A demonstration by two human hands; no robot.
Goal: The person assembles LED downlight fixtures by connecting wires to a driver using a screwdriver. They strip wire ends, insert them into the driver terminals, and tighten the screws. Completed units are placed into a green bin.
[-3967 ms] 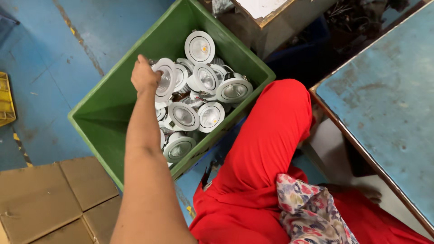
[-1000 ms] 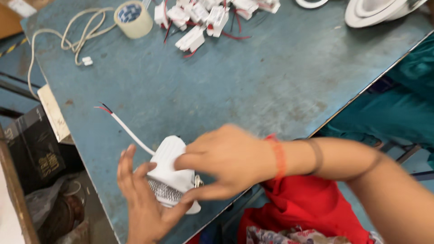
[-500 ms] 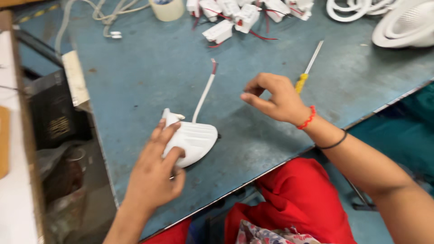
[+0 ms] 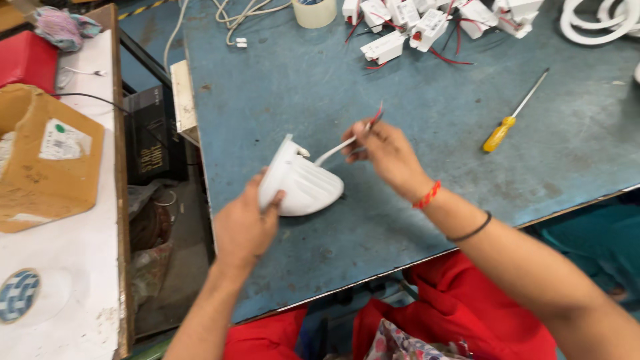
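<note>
**Lamp housing and lead, held at the surface edge**

At the near edge of the blue surface (image 4: pixel 280 87), item by item:

- Left hand (image 4: pixel 243 223): closed round the rim of a white ribbed lamp housing (image 4: pixel 303 187), tilting it on edge, its lower side on the surface.
- Right hand (image 4: pixel 387 153): fingers pinched narrow on the white lead (image 4: pixel 333 148) that runs out of the housing; its red tip (image 4: pixel 379 115) shows just past the fingertips.
- Handling note: the lead looks thin, so a grip near its end with the housing kept braced would likely serve best, without a sharp bend where the lead leaves the body.
- Screwdriver (image 4: pixel 515 112), yellow handle: lying right of the hands, apart from them.
- White driver boxes (image 4: pixel 427 27) with red wires: clustered at the far edge, well apart.
- Tape roll (image 4: pixel 315 12) and a white cable (image 4: pixel 237 17): far edge, left.
- Cardboard box (image 4: pixel 47 157): on a white bench to the left.
- Nothing lies between the hands and the housing.
</note>
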